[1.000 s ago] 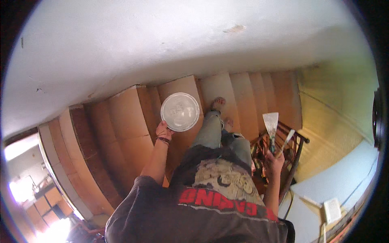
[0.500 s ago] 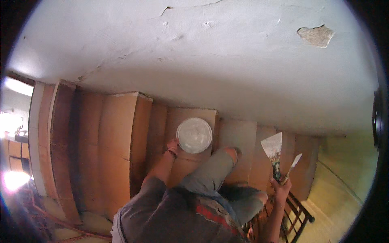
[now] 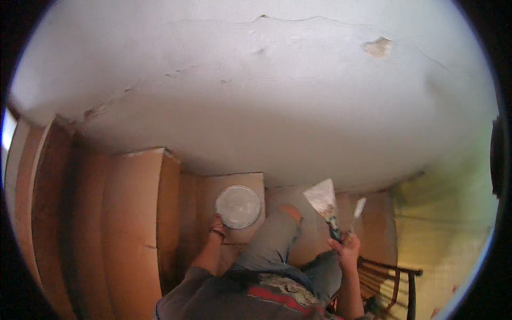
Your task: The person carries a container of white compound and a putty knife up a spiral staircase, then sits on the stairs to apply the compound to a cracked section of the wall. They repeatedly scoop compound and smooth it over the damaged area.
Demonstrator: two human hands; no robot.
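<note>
My left hand (image 3: 216, 222) grips the left edge of a round white bucket (image 3: 238, 207), seen from above on a square stair step; its fingertips are partly hidden at the rim. Two tools are held together in my right hand (image 3: 348, 248), its fingers wrapped round their handles. One is a wide putty knife (image 3: 321, 199) with a whitish, smeared blade and a dark handle. The other is a narrow spatula (image 3: 359, 207) with a slim pale blade. Both blades point up toward the wall, apart from it. My bent knee (image 3: 290, 213) is between the bucket and the wide putty knife.
Ahead stands a white wall (image 3: 266, 106) with cracks, bumps and a bare chipped patch (image 3: 378, 48). Brown stair steps (image 3: 130, 197) rise on the left. A dark metal railing (image 3: 392, 266) is at lower right, beside a yellowish wall (image 3: 448, 240).
The view has tilted up and shifted right, so more wall shows. My right hand with both tools has come slightly left, nearer my knee. My left hand stays at the bucket.
</note>
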